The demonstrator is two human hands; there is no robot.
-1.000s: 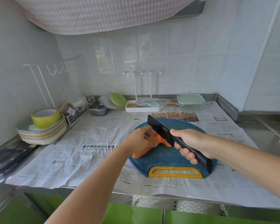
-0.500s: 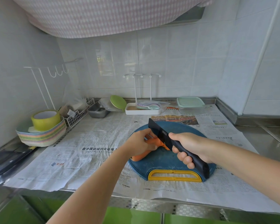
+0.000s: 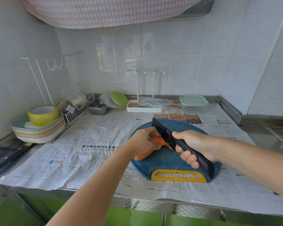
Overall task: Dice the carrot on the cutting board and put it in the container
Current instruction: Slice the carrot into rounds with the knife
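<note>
Fingers first: left hand (image 3: 143, 141) curled over long orange carrot (image 3: 141, 157), pinning it on round blue plastic cutting board (image 3: 163, 162), yellow handle at near edge. Right hand (image 3: 193, 144) wrapped round handle of black-bladed knife (image 3: 163, 132), edge down on carrot just beside left fingertips. Board sits on newspaper (image 3: 88, 144). Clear square container (image 3: 194, 104), mint-green lid on, well behind by wall.

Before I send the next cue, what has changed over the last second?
Barely anything. The right hand keeps its grip on the knife, blade against the carrot, perhaps a touch lower. The left hand still holds the carrot on the cutting board. Nothing taken or released; the container is untouched.
</note>
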